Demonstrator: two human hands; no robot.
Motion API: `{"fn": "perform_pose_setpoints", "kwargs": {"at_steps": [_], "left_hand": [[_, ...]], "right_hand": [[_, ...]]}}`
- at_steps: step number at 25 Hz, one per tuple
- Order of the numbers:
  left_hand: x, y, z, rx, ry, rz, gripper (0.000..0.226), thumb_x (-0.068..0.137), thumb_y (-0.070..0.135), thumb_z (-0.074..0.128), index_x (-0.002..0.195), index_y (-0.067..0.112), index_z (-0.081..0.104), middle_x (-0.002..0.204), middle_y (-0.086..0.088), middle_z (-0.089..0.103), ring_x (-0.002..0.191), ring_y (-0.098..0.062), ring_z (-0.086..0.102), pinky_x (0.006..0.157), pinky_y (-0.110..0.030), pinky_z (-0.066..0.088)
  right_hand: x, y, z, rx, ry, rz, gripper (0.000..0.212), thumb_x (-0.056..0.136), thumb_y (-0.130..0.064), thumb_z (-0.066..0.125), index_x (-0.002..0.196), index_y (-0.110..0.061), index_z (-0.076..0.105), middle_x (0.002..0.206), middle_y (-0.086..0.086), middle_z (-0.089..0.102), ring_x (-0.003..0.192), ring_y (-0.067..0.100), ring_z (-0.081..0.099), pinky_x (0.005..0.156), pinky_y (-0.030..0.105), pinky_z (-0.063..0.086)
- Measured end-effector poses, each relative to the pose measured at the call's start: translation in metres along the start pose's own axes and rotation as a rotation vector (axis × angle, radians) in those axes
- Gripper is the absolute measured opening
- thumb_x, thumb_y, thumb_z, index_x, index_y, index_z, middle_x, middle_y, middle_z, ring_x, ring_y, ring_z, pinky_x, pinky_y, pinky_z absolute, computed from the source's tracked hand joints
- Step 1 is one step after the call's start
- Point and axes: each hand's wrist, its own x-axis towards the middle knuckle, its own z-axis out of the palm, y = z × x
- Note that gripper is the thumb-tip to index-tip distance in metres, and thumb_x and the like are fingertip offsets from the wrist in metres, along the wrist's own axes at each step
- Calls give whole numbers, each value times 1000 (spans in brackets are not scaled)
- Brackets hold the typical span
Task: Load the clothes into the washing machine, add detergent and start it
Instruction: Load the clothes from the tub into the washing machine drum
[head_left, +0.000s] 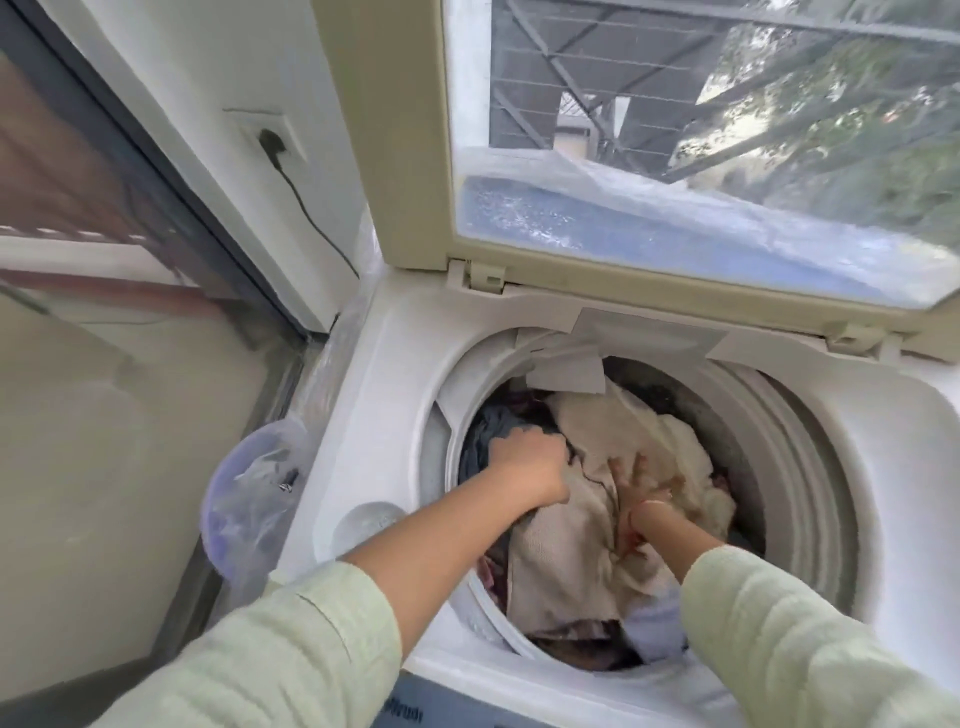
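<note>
So the lid (405, 156) stands propped up and you reach deep into the washing machine (384, 415), probably to pack the load lower and make some more room. Your left hand (524, 467) is curled into a fist, gripping the dark clothes (488, 431) on the left; your right hand (641, 488) presses the cream cloth (571, 545) flat, fingers spread wide.

Reaches forward and down with both arms, forearms bare past pale green sleeves (291, 639). Curls left hand (524, 470) into a fist, knuckles toward the far side. Spreads the fingers of right hand (641, 486) straight, pressing palm down, just right of the fist; blurred there.
</note>
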Motion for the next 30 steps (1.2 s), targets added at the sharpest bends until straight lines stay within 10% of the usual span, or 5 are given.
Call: {"fn": "perform_pose_setpoints", "kwargs": {"at_steps": [4,13,22,30], "left_hand": [[-42,-12,-25,-305,180,60,37,83,44,58,110,19,57,110,-2,60,103,-25,57,78,-35,47],[-201,-157,-101,-710,723,397,32,86,36,63,117,28,59,118,12,58,111,1,49,91,-6,34],[-269,-452,23,-428,320,-69,42,86,42,60,125,32,51,130,7,49,120,-14,47,96,-32,32],[-170,-568,164,-422,90,-256,51,86,36,56,135,29,44,137,1,43,130,-19,37,105,-37,26]], "right_hand": [[-48,7,-35,227,30,-138,69,67,-34,65,131,-20,43,133,11,50,105,21,54,96,32,47],[-302,-94,-91,873,577,-642,46,76,-51,66,119,-36,57,124,-13,55,117,7,53,102,36,43],[-324,-428,-50,1209,451,-732,54,83,-25,69,130,-30,42,120,-17,52,111,-10,48,97,15,41],[-96,-559,27,510,234,-406,58,81,-20,59,135,-18,40,131,14,43,119,34,47,99,38,39]]}}
